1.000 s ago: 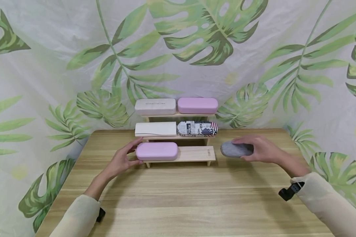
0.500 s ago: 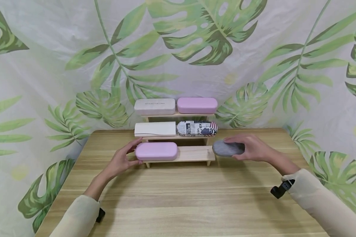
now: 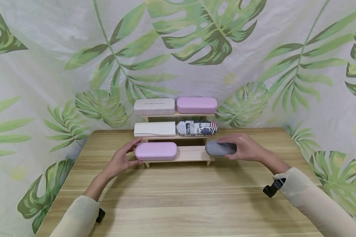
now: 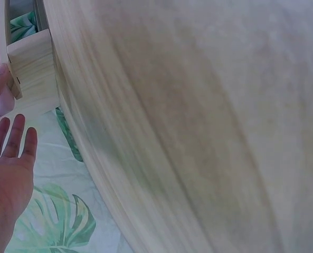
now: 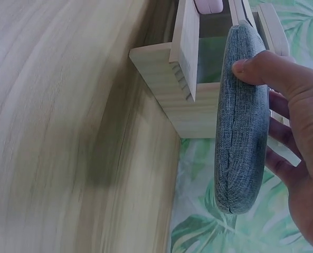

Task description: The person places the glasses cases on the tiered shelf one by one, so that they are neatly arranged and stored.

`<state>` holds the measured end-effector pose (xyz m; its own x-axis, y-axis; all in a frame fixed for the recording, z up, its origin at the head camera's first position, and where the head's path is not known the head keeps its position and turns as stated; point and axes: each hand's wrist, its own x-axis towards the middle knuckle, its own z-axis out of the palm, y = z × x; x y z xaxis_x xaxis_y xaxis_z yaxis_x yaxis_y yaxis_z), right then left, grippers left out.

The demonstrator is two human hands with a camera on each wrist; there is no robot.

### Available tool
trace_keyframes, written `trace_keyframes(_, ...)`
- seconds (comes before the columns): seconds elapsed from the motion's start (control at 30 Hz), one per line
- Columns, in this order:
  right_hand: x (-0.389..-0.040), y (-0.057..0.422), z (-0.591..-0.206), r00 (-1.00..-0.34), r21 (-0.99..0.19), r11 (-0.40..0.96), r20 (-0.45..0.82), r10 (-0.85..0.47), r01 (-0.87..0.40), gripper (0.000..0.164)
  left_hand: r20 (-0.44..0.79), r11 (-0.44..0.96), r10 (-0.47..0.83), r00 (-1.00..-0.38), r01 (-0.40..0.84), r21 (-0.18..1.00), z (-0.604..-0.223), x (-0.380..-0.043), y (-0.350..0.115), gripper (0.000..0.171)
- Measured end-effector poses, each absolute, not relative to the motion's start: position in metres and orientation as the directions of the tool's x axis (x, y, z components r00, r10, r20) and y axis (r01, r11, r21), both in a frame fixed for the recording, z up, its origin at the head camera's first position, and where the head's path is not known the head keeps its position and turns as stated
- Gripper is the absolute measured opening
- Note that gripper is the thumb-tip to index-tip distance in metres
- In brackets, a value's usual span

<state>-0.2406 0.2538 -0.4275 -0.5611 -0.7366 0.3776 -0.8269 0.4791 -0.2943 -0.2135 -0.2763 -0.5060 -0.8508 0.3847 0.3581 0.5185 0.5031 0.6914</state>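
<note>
My right hand [image 3: 249, 148] grips a grey fabric glasses case [image 3: 220, 148] by its right end, thumb on one side and fingers on the other. The case's left end overlaps the right end of the lowest tier of a wooden stepped stand [image 3: 192, 153]. In the right wrist view the grey case [image 5: 242, 121] appears beside the stand's end. My left hand [image 3: 123, 159] is at the left end of the same tier, around the end of a pink glasses case [image 3: 156, 150]. In the left wrist view its thumb is at the shelf edge and its other visible fingers [image 4: 16, 134] are straight.
On the top tier sit a white case [image 3: 154, 106] and another pink case [image 3: 197, 105]. The middle tier bears a white folding case [image 3: 155, 128] and a newsprint-patterned case [image 3: 197, 128]. A leaf-print cloth [image 3: 178, 65] hangs behind the wooden table [image 3: 172, 200].
My right hand has moved left with the grey glasses case, from beside the stand to over the lowest tier's right end. The left hand has stayed in place.
</note>
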Motion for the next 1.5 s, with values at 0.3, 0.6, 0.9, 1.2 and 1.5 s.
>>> trace_keyframes(0.3, -0.242, 0.240, -0.431, -0.551, -0.302, 0.465, 0.365, -0.750, -0.832, 0.056, 0.382, 0.521, 0.386, -0.839, 0.541, 0.661, -0.506, -0.215, -0.276, 0.105)
trace_keyframes(0.6, -0.241, 0.226, -0.437, -0.545, -0.287, 0.466, 0.360, -0.758, -0.837, 0.058, 0.362, 0.540, 0.374, -0.854, 0.518, 0.663, -0.506, -0.215, -0.276, 0.104)
trace_keyframes(0.9, -0.239, 0.214, -0.445, -0.544, -0.298, 0.459, 0.362, -0.757, -0.837, 0.059, 0.379, 0.545, 0.370, -0.848, 0.528, 0.651, -0.507, -0.215, -0.276, 0.104)
trace_keyframes(1.2, -0.237, 0.204, -0.453, -0.537, -0.266, 0.468, 0.373, -0.757, -0.843, 0.058, 0.387, 0.557, 0.362, -0.848, 0.529, 0.640, -0.507, -0.214, -0.276, 0.104)
trace_keyframes(1.5, -0.238, 0.192, -0.458, -0.526, -0.240, 0.468, 0.384, -0.759, -0.850, 0.060, 0.387, 0.559, 0.359, -0.849, 0.528, 0.639, -0.508, -0.214, -0.276, 0.103)
